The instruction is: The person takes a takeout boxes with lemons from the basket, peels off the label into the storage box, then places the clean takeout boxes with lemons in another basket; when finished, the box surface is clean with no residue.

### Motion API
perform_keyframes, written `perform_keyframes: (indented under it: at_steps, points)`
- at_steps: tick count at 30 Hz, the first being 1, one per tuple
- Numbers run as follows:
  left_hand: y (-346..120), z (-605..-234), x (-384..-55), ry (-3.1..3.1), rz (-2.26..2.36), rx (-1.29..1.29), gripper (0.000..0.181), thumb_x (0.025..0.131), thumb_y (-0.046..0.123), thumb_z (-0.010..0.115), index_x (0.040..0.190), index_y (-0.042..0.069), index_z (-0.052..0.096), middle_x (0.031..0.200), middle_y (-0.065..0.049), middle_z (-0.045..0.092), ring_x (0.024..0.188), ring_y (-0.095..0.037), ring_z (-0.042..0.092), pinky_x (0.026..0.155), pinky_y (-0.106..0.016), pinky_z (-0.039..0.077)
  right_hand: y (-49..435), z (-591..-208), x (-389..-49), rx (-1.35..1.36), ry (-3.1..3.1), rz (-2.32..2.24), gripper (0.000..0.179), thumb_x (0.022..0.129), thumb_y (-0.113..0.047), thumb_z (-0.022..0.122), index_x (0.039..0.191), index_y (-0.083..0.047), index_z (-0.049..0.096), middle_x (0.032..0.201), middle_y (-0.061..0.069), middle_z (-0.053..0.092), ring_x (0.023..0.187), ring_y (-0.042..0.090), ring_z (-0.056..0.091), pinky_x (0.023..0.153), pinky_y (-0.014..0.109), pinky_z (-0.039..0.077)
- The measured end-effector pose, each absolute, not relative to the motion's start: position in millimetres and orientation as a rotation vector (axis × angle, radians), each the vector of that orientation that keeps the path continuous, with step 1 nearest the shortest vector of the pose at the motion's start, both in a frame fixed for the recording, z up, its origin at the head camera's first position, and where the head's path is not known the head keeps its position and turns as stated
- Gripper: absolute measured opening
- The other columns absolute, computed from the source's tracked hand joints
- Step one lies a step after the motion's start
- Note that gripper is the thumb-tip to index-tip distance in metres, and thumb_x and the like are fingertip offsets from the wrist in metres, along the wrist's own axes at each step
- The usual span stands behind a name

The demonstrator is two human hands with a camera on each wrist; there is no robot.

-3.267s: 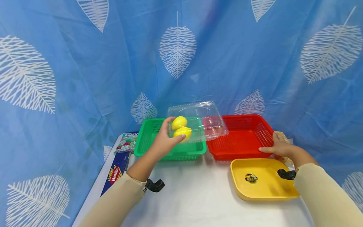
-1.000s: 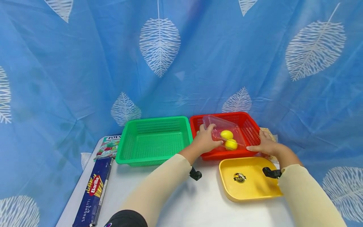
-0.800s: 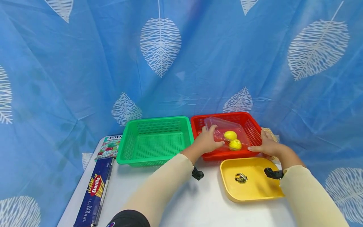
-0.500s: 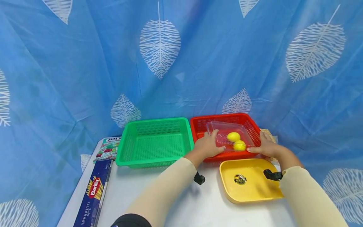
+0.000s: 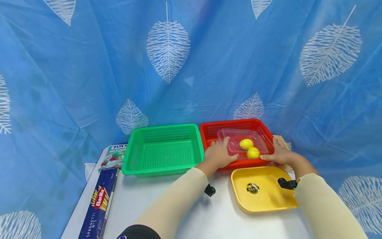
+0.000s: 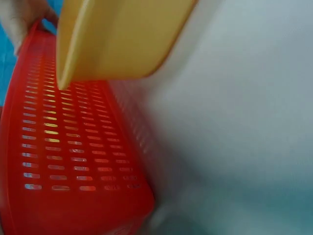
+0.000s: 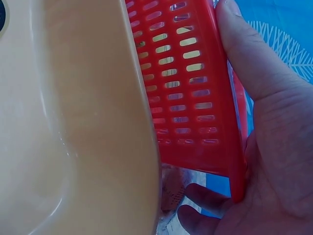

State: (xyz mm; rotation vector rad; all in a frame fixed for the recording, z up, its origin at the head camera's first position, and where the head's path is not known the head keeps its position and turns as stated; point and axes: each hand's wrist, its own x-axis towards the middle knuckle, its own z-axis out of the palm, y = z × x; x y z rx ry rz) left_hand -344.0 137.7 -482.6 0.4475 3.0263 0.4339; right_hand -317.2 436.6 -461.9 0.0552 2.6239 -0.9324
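Note:
In the head view, a clear plastic container (image 5: 235, 134) with two lemons (image 5: 246, 143) lies slightly aslant inside the red basket (image 5: 213, 126). My left hand (image 5: 217, 154) holds the container's left front end, thumb toward the front rim and fingers spread over the side. That hand is out of sight in the left wrist view, which looks at the basket's slotted wall (image 6: 73, 147). My right hand (image 5: 282, 153) grips the basket's right front corner. In the right wrist view its thumb (image 7: 254, 58) lies along the rim, with fingers around the corner.
A yellow tray (image 5: 268, 172) stands just in front of the red basket. To the left is a green basket (image 5: 162, 169). A Barilla spaghetti box (image 5: 98, 202) and a Fox's packet (image 5: 114, 156) lie at the left edge. Another packet (image 5: 282, 140) shows behind my right hand.
My left hand has carried the container from above the green basket rightward and down into the red basket, where it has levelled out. The right hand keeps its place at the basket corner.

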Motion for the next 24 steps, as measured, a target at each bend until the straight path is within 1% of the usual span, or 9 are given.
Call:
perform_keyframes:
  at_steps: [2, 6, 8, 10, 13, 16, 17, 20, 24]
  points:
    - [137, -482, -341, 3.045, 0.452, 0.434, 0.101, 0.080, 0.077, 0.070, 0.163, 0.037, 0.028, 0.145, -0.005, 0.057, 0.134, -0.027, 0.051, 0.090, -0.044, 0.063, 436, -462, -317, 0.046, 2.627, -0.930, 0.142, 0.085, -0.059, 0.080, 0.159, 0.002, -0.025, 0.162, 0.041, -0.015, 0.140, 0.067, 0.006, 0.104, 0.074, 0.045]
    - [134, -479, -337, 3.072, 0.512, 0.386, 0.103, 0.080, 0.075, 0.073, 0.163, 0.034, 0.029, 0.157, -0.008, 0.047, 0.144, -0.030, 0.043, 0.087, -0.045, 0.064, 433, -460, -316, 0.047, 2.627, -0.928, 0.141, 0.086, -0.058, 0.079, 0.159, 0.001, -0.026, 0.163, 0.040, -0.016, 0.140, 0.067, 0.006, 0.103, 0.072, 0.048]
    - [133, -478, -335, 3.081, 0.524, 0.382, 0.102, 0.079, 0.074, 0.074, 0.162, 0.033, 0.031, 0.160, -0.008, 0.042, 0.146, -0.030, 0.041, 0.087, -0.045, 0.064, 432, -459, -316, 0.040, 2.628, -0.929, 0.140, 0.087, -0.057, 0.079, 0.159, 0.000, -0.027, 0.162, 0.040, -0.017, 0.140, 0.067, 0.006, 0.102, 0.072, 0.048]
    - [131, -477, -335, 3.096, 0.529, 0.404, 0.098, 0.081, 0.072, 0.074, 0.160, 0.032, 0.034, 0.161, -0.007, 0.040, 0.146, -0.028, 0.041, 0.088, -0.044, 0.064, 432, -457, -317, 0.034, 2.634, -0.932, 0.139, 0.088, -0.055, 0.079, 0.159, 0.000, -0.027, 0.162, 0.041, -0.017, 0.140, 0.067, 0.006, 0.102, 0.072, 0.048]
    - [127, -474, -337, 3.126, 0.553, 0.482, 0.089, 0.085, 0.068, 0.072, 0.158, 0.028, 0.039, 0.160, -0.005, 0.041, 0.145, -0.025, 0.043, 0.098, -0.043, 0.060, 432, -455, -318, 0.032, 2.649, -0.939, 0.138, 0.088, -0.053, 0.080, 0.160, -0.001, -0.026, 0.163, 0.041, -0.015, 0.139, 0.067, 0.009, 0.100, 0.070, 0.051]
    - [121, -470, -338, 3.136, 0.619, 0.561, 0.081, 0.090, 0.062, 0.070, 0.156, 0.024, 0.042, 0.161, -0.005, 0.041, 0.147, -0.024, 0.042, 0.108, -0.045, 0.054, 432, -457, -321, 0.030, 2.665, -0.955, 0.136, 0.089, -0.052, 0.080, 0.161, -0.001, -0.024, 0.162, 0.041, -0.012, 0.138, 0.067, 0.012, 0.094, 0.066, 0.056]
    - [119, -468, -337, 3.130, 0.642, 0.576, 0.079, 0.092, 0.060, 0.070, 0.156, 0.024, 0.042, 0.162, -0.004, 0.041, 0.148, -0.024, 0.041, 0.110, -0.046, 0.052, 431, -457, -322, 0.031, 2.670, -0.954, 0.137, 0.088, -0.052, 0.081, 0.161, -0.001, -0.023, 0.163, 0.041, -0.012, 0.138, 0.066, 0.012, 0.093, 0.065, 0.057]
    - [110, -465, -331, 3.080, 0.699, 0.588, 0.078, 0.092, 0.056, 0.071, 0.157, 0.025, 0.041, 0.163, -0.003, 0.040, 0.151, -0.024, 0.037, 0.111, -0.048, 0.051, 431, -460, -321, 0.023, 2.669, -0.937, 0.137, 0.087, -0.053, 0.081, 0.161, 0.000, -0.021, 0.163, 0.042, -0.012, 0.139, 0.067, 0.010, 0.092, 0.064, 0.058]
    - [98, -456, -319, 3.039, 0.727, 0.646, 0.080, 0.093, 0.056, 0.070, 0.160, 0.026, 0.037, 0.165, -0.003, 0.037, 0.153, -0.025, 0.033, 0.119, -0.053, 0.043, 433, -462, -315, 0.051, 2.672, -0.899, 0.136, 0.088, -0.052, 0.081, 0.161, 0.002, -0.020, 0.162, 0.044, -0.011, 0.139, 0.068, 0.010, 0.093, 0.064, 0.058]
